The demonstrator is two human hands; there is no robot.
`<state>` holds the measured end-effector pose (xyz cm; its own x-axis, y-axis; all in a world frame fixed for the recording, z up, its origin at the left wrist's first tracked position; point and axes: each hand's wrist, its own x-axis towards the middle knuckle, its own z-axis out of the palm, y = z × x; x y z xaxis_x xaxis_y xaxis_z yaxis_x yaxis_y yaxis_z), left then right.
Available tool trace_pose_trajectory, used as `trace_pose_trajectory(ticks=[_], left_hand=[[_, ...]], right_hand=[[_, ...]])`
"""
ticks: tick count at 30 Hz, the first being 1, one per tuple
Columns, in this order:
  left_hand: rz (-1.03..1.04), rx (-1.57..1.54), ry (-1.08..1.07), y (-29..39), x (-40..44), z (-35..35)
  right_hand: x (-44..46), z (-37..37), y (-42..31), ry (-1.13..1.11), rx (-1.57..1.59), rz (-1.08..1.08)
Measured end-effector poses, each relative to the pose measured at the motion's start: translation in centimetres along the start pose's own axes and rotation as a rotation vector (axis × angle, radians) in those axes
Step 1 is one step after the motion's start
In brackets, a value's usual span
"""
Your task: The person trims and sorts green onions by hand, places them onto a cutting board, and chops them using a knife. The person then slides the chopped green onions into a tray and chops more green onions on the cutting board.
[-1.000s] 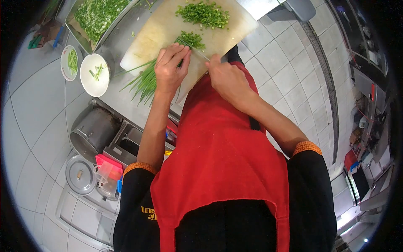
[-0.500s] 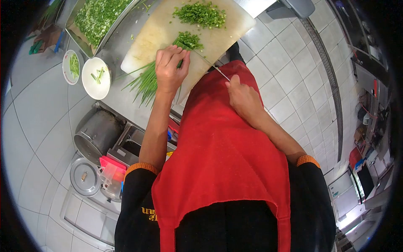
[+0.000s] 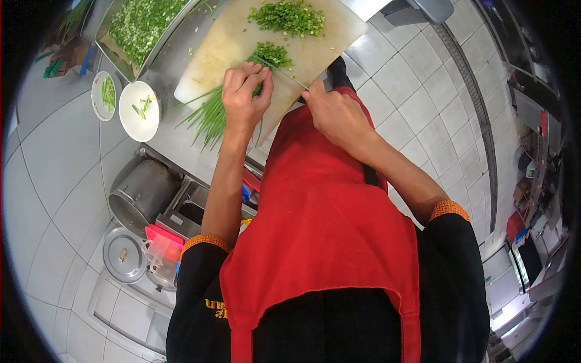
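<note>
My left hand (image 3: 245, 97) is closed around a bunch of green onions (image 3: 210, 118), pressing it on the white cutting board (image 3: 209, 51). The long green stalks trail out to the lower left, past the board's edge. In my right hand (image 3: 337, 114) is the handle of a knife (image 3: 289, 77); its thin blade reaches up-left to the cut end of the bunch, beside my left fingers. Freshly chopped green onion (image 3: 273, 54) lies against the blade. A larger chopped pile (image 3: 287, 18) sits farther up the board. The blade's tip is partly hidden by green pieces.
At upper left stands a metal tray (image 3: 162, 47) full of chopped green onion. Below it are a white bowl (image 3: 131, 121) and a smaller bowl (image 3: 97, 100) with green pieces. A large metal pot (image 3: 136, 196) and a lid (image 3: 124, 255) are lower left.
My right hand has moved up and left with the knife, bringing the blade farther across the bunch's cut end. My left hand has barely shifted.
</note>
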<state>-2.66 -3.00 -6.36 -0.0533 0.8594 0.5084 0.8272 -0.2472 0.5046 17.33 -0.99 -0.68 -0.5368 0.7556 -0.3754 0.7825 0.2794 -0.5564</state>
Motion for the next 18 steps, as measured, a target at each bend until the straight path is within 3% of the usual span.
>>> trace_pose_trajectory(ticks=[9,18], left_hand=[[0.021,0.018,-0.037,-0.1,0.1,0.0],[0.078,0.082,-0.158,0.0,0.0,-1.2]], right_hand=[[2.6,1.4,-1.2,0.008,0.054,0.053],[-4.1,2.4,2.1,-0.072,0.038,0.176]])
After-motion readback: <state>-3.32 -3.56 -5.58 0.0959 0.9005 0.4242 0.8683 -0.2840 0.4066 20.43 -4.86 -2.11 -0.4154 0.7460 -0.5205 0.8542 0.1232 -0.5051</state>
